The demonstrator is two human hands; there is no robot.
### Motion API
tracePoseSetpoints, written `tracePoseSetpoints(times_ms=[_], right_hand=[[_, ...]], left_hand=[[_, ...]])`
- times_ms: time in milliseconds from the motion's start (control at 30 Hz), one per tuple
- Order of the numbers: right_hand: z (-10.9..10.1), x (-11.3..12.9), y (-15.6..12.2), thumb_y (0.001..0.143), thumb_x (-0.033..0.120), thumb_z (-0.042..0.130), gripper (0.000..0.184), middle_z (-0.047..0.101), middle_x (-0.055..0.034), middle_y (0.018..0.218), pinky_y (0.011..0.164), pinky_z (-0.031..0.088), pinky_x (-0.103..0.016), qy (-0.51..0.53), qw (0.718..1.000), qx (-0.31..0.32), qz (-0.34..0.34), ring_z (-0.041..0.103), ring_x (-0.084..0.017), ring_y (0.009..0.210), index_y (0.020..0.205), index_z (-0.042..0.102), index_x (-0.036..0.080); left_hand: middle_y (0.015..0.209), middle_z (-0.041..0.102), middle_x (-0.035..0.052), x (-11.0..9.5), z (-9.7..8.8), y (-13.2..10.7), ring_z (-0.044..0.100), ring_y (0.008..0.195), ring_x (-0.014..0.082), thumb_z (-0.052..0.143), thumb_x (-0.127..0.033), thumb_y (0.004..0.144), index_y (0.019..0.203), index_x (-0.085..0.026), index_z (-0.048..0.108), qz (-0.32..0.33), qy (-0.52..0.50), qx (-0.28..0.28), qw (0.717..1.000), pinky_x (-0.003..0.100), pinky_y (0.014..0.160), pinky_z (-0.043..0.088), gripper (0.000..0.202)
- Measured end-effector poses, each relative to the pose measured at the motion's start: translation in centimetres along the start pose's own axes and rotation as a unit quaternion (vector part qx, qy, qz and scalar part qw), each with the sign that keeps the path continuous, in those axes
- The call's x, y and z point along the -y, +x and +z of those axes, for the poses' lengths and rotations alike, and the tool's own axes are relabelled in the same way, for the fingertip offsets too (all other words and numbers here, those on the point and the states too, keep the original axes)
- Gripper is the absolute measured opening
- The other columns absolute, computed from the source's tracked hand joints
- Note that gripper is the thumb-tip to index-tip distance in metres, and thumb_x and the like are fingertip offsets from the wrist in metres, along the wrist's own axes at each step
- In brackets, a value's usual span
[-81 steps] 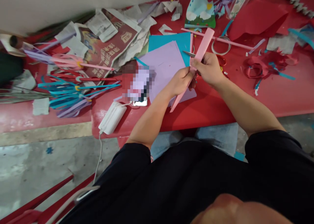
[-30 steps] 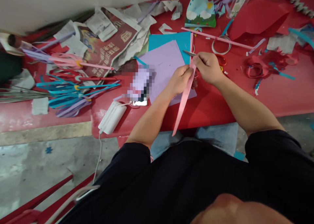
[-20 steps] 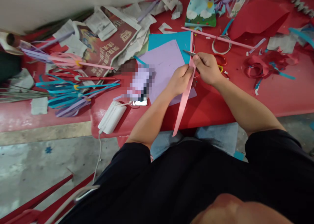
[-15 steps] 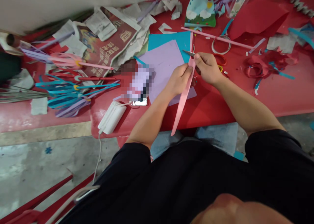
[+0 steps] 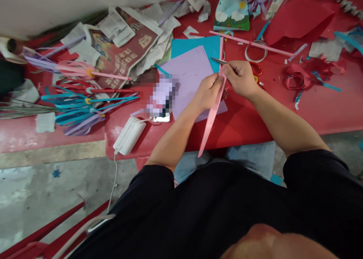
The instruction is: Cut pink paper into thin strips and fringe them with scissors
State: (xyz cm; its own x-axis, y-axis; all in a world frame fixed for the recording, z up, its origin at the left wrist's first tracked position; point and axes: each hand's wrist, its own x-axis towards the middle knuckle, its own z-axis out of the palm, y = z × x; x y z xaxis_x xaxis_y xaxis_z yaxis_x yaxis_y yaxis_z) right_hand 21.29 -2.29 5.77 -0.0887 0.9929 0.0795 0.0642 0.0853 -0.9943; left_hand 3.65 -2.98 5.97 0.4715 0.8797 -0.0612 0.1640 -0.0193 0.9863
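My left hand is closed on a long folded pink paper strip, whose lower end hangs over the table edge toward my lap. Just above it, my right hand pinches the same strip with its thumb and also holds a pair of scissors. A pointed metal blade of the scissors sticks out leftward past the thumb. Behind the knuckles shows a red and yellow handle, partly hidden. Under the hands lie purple paper sheets and a blue sheet.
Left on the red table are newspaper, blue paper-strip bundles, a blurred-out phone and a white power bank with a cable. A tape roll, a pink stick and red scraps lie right.
My right thumb has shifted slightly down and left, from the blade onto the pink strip. The left hand stays almost still.
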Motion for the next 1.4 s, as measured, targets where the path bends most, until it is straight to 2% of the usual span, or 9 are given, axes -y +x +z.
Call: tracePoseSetpoints(times_ms=[100, 300, 533, 733, 900, 1033, 1133, 1267, 1400], right_hand=[[-0.2, -1.5, 0.5, 0.099, 0.091, 0.073, 0.077, 0.037, 0.0029, 0.059, 0.055, 0.058, -0.037, -0.008, 0.999, -0.016, -0.041, 0.049, -0.017, 0.059, 0.067, 0.041, 0.029], [0.1, -2.3, 0.8, 0.091, 0.099, 0.073, 0.081, 0.036, 0.0042, 0.055, 0.044, 0.042, -0.034, 0.022, 1.000, -0.002, 0.000, 0.038, -0.015, 0.049, 0.065, 0.042, 0.029], [0.1, -1.3, 0.5, 0.084, 0.100, 0.080, 0.080, 0.040, 0.0033, 0.054, 0.046, 0.048, -0.036, -0.002, 1.000, 0.024, -0.005, 0.045, -0.017, 0.052, 0.065, 0.047, 0.030], [-0.1, -2.6, 1.4, 0.085, 0.104, 0.073, 0.084, 0.032, 0.0051, 0.055, 0.046, 0.026, -0.034, 0.038, 0.998, 0.011, -0.048, 0.028, -0.013, 0.051, 0.065, 0.040, 0.030], [0.1, -1.8, 0.7, 0.086, 0.107, 0.069, 0.084, 0.037, 0.0039, 0.058, 0.049, 0.030, -0.035, 0.001, 0.998, 0.052, -0.045, 0.030, -0.014, 0.055, 0.064, 0.048, 0.029], [-0.4, -1.8, 0.8, 0.095, 0.099, 0.070, 0.083, 0.035, 0.0023, 0.061, 0.051, 0.032, -0.034, -0.043, 0.996, 0.017, -0.072, 0.030, -0.015, 0.059, 0.062, 0.042, 0.028], [-0.6, -2.5, 1.2, 0.098, 0.093, 0.072, 0.080, 0.033, 0.0022, 0.064, 0.053, 0.038, -0.034, -0.047, 0.998, -0.017, -0.048, 0.033, -0.016, 0.060, 0.064, 0.040, 0.028], [-0.2, -2.8, 1.1, 0.095, 0.096, 0.071, 0.079, 0.035, 0.0028, 0.063, 0.052, 0.040, -0.034, -0.016, 1.000, 0.013, -0.015, 0.035, -0.016, 0.059, 0.066, 0.044, 0.029], [0.1, -2.2, 0.5, 0.100, 0.093, 0.070, 0.076, 0.038, 0.0027, 0.063, 0.054, 0.043, -0.035, -0.038, 0.998, 0.020, -0.045, 0.034, -0.016, 0.061, 0.067, 0.044, 0.029]], left_hand=[[0.076, 0.072, 0.0031, -0.1, 0.0, 0.0, 0.076, 0.075, 0.0244, 0.050, -0.036, 0.128, 0.087, -0.027, 0.058, -0.008, 0.006, -0.007, 1.000, 0.038, 0.077, 0.061, 0.043], [0.073, 0.073, 0.0020, -0.2, -0.3, 0.1, 0.076, 0.075, 0.0247, 0.046, -0.028, 0.128, 0.084, -0.027, 0.057, 0.034, 0.009, -0.016, 0.999, 0.042, 0.082, 0.060, 0.046], [0.077, 0.075, 0.0039, -0.3, -0.3, 0.2, 0.075, 0.074, 0.0241, 0.047, -0.034, 0.129, 0.085, -0.028, 0.059, 0.029, 0.014, -0.020, 0.999, 0.041, 0.078, 0.059, 0.046], [0.076, 0.066, 0.0034, 0.3, -0.4, 0.3, 0.069, 0.074, 0.0257, 0.048, -0.034, 0.127, 0.082, -0.028, 0.055, 0.044, 0.060, -0.042, 0.996, 0.043, 0.077, 0.056, 0.045], [0.076, 0.064, 0.0029, 1.3, -0.5, 0.8, 0.068, 0.081, 0.0258, 0.048, -0.032, 0.127, 0.081, -0.028, 0.051, 0.065, 0.079, -0.067, 0.992, 0.043, 0.083, 0.054, 0.046], [0.076, 0.059, 0.0026, 1.1, -0.4, 0.7, 0.067, 0.079, 0.0263, 0.049, -0.033, 0.126, 0.080, -0.028, 0.046, 0.060, 0.079, -0.048, 0.994, 0.041, 0.078, 0.052, 0.046], [0.075, 0.055, 0.0027, 0.7, -0.4, 0.5, 0.064, 0.077, 0.0265, 0.050, -0.033, 0.125, 0.078, -0.029, 0.044, 0.061, 0.087, -0.040, 0.994, 0.041, 0.076, 0.050, 0.047], [0.077, 0.055, 0.0026, 0.6, -0.6, 0.6, 0.061, 0.078, 0.0268, 0.049, -0.030, 0.124, 0.079, -0.029, 0.042, 0.081, 0.116, -0.068, 0.988, 0.042, 0.078, 0.048, 0.045], [0.078, 0.055, 0.0031, 0.7, -0.8, 0.8, 0.058, 0.077, 0.0279, 0.047, -0.031, 0.124, 0.079, -0.031, 0.039, 0.097, 0.121, -0.074, 0.985, 0.043, 0.078, 0.045, 0.045]])
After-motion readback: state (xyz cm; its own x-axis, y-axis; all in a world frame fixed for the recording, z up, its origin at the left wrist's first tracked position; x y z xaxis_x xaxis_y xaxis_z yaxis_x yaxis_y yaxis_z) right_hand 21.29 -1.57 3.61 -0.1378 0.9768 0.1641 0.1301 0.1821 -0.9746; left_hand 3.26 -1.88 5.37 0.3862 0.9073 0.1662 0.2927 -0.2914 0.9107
